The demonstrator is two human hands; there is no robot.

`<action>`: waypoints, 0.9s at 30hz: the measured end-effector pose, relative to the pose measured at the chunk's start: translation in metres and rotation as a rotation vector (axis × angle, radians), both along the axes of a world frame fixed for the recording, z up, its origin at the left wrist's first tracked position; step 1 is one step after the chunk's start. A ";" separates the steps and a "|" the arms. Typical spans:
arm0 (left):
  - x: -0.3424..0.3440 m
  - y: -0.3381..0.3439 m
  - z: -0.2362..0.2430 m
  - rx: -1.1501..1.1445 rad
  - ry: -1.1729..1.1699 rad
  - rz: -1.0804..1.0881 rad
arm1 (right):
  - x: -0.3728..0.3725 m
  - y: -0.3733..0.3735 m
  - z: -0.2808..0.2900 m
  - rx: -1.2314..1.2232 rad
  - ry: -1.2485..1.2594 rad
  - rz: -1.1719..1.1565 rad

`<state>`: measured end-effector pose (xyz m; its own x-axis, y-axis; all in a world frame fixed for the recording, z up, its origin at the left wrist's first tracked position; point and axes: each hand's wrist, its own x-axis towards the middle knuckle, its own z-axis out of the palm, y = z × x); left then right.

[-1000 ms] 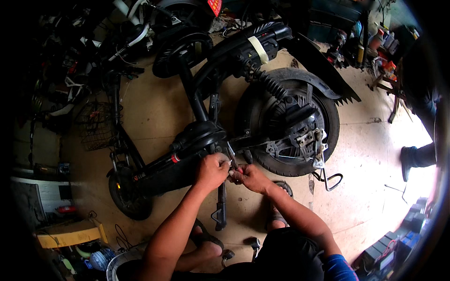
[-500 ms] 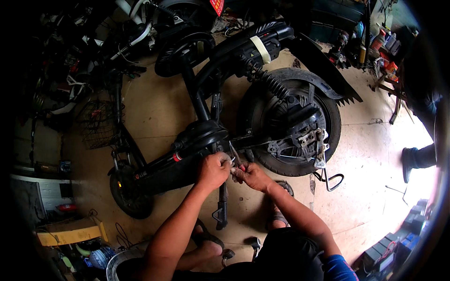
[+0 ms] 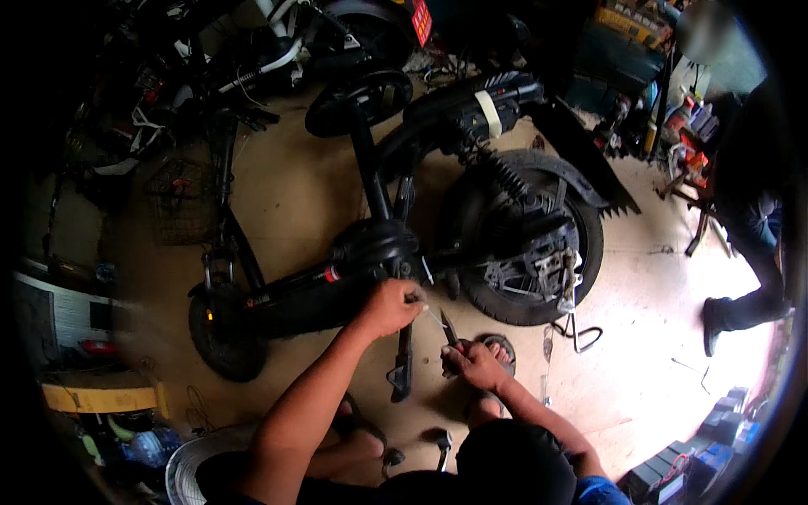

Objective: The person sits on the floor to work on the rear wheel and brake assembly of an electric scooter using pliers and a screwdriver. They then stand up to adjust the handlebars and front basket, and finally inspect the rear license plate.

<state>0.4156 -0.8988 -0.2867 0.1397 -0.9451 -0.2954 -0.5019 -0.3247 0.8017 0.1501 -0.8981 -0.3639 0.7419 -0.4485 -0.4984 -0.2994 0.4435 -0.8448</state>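
The left hand (image 3: pixel 394 306) is closed, fingertips pinching a thin pale strand (image 3: pixel 435 318). The right hand (image 3: pixel 476 365) is closed around a dark, pointed tool (image 3: pixel 449 329), its tip directed away from the person. Strand-to-tool contact cannot be determined. The bike (image 3: pixel 374 242) is on the floor (image 3: pixel 282 198), beyond both hands, rear wheel (image 3: pixel 539 240) toward the right.

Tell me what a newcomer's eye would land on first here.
Probably the black bike stretched across the middle, with a pale strip standing out at its upper right. Then the right hand below it, a dark pointed tool in its grip. At the right, bright glare washes over the floor.
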 end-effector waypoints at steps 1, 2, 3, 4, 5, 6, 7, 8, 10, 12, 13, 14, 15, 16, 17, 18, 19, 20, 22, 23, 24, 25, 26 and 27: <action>0.002 0.002 -0.004 -0.057 0.057 0.034 | -0.004 -0.011 0.005 -0.169 0.066 0.017; 0.000 0.009 0.000 -0.081 0.121 0.071 | -0.014 -0.008 0.014 -0.307 0.138 0.037; 0.005 0.013 0.006 -0.069 0.125 0.092 | -0.024 -0.008 0.017 -0.444 0.210 0.055; 0.004 0.022 0.014 -0.001 0.201 0.123 | -0.046 -0.002 -0.008 -0.507 0.380 0.143; 0.005 0.029 0.019 0.061 0.273 0.155 | -0.069 0.012 -0.023 -0.519 0.418 0.017; 0.008 0.036 0.021 0.124 0.342 0.189 | -0.083 0.021 -0.026 -0.468 0.439 -0.128; 0.014 0.051 0.016 0.128 0.390 0.166 | -0.097 0.030 -0.030 -0.422 0.443 -0.268; 0.014 0.063 0.016 0.169 0.332 0.213 | -0.115 0.045 -0.022 -0.303 0.467 -0.444; 0.022 0.080 0.031 0.304 0.270 0.354 | -0.139 0.074 -0.036 -0.263 0.662 -0.735; 0.037 0.095 0.033 0.234 0.629 0.457 | -0.177 0.095 -0.055 -0.464 1.038 -0.716; 0.048 0.104 0.036 0.183 0.765 0.491 | -0.189 0.108 -0.058 -0.508 1.120 -0.708; 0.049 0.106 0.044 0.121 0.936 0.525 | -0.201 0.118 -0.063 -0.553 1.192 -0.696; 0.051 0.107 0.047 0.055 1.068 0.450 | -0.211 0.128 -0.069 -0.673 1.236 -0.650; 0.048 0.105 0.058 0.019 1.108 0.398 | -0.217 0.142 -0.075 -0.668 1.250 -0.595; 0.043 0.102 0.071 0.026 1.128 0.358 | -0.223 0.152 -0.082 -0.671 1.263 -0.530; 0.037 0.100 0.084 0.032 1.147 0.321 | -0.230 0.161 -0.088 -0.674 1.274 -0.463; 0.030 0.095 0.095 0.061 1.137 0.247 | -0.245 0.179 -0.120 -0.718 1.278 -0.514; 0.024 0.096 0.104 0.085 1.119 0.187 | -0.244 0.182 -0.119 -0.690 1.252 -0.545; 0.012 0.101 0.116 0.172 1.061 0.084 | -0.234 0.180 -0.114 -0.640 1.194 -0.611; 0.008 0.107 0.121 0.229 1.015 0.047 | -0.230 0.174 -0.109 -0.625 1.197 -0.626; 0.003 0.113 0.127 0.284 0.969 0.011 | -0.226 0.167 -0.103 -0.625 1.195 -0.673; -0.001 0.118 0.134 0.396 0.915 -0.020 | -0.224 0.164 -0.094 -0.619 1.198 -0.725; -0.007 0.126 0.132 0.453 0.871 -0.083 | -0.222 0.160 -0.087 -0.612 1.198 -0.774; -0.013 0.135 0.127 0.508 0.827 -0.145 | -0.220 0.155 -0.081 -0.645 1.168 -0.796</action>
